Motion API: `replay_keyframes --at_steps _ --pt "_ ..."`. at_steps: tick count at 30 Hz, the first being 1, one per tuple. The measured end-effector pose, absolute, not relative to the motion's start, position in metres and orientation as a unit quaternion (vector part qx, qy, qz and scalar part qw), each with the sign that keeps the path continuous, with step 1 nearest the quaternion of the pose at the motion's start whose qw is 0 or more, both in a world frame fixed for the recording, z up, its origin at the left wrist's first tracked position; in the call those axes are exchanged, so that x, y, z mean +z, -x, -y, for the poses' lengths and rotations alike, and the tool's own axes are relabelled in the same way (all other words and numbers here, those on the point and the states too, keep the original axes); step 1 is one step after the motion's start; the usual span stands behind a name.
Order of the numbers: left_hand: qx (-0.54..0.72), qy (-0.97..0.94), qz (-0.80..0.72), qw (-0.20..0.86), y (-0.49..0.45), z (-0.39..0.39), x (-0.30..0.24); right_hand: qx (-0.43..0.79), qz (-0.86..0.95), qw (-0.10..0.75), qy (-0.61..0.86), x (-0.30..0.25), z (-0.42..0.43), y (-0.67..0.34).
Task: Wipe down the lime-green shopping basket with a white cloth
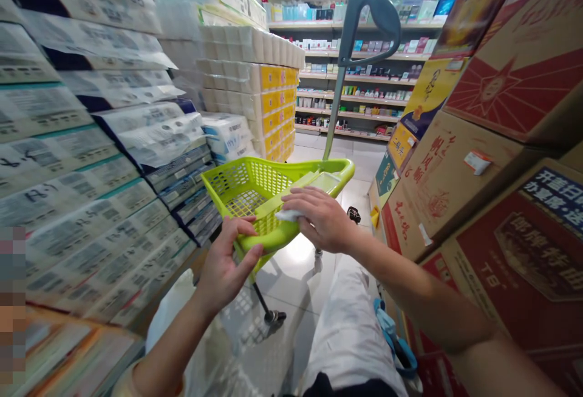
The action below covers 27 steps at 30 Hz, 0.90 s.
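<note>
Store aisle, head view, both of the person's hands at a small lime-green plastic shopping basket, which sits on a wheeled stand right in front of the person, above the tiled floor. Right hand lies over the basket's near rim, fingers curved down, pressing a white cloth against the rim; the cloth pokes out under the fingers, so the grip is a light hold on the cloth, not a clench on the basket. Left hand is open, fingers spread, right beside the basket's left rim and seemingly touching it; not wrapped around it, no grasp. A grey curved handle rises on a pole from the far end of the basket. Black caster wheels show under the stand. Stacked toilet paper packs form a wall on the left, printed cardboard cartons on the right. Shelves of boxed goods stand at the aisle's far end.
</note>
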<state>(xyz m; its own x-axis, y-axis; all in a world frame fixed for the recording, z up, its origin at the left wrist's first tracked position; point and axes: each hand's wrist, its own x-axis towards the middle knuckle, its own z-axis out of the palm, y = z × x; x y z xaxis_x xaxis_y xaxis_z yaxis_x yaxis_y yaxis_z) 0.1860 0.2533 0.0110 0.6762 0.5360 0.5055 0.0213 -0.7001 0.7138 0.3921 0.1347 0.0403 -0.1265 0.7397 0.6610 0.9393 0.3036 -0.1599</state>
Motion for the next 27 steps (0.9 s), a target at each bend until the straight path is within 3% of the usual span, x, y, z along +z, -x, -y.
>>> replay_keyframes --at_steps 7,15,23,27 --pt "0.385 -0.841 -0.141 0.352 -0.169 -0.264 0.006 -0.119 0.579 0.325 0.738 0.053 -0.147 -0.432" --pt "0.408 -0.834 -0.087 0.360 -0.165 -0.269 0.003 -0.062 0.742 0.230 0.627 0.070 -0.152 -0.363" --pt "0.413 -0.828 -0.097 0.368 -0.161 -0.276 0.004 -0.042 0.554 0.209 0.805 0.078 -0.152 -0.423" --pt "0.419 -0.823 -0.100 0.371 -0.162 -0.276 0.002 -0.072 0.586 0.244 0.769 0.070 -0.149 -0.405"
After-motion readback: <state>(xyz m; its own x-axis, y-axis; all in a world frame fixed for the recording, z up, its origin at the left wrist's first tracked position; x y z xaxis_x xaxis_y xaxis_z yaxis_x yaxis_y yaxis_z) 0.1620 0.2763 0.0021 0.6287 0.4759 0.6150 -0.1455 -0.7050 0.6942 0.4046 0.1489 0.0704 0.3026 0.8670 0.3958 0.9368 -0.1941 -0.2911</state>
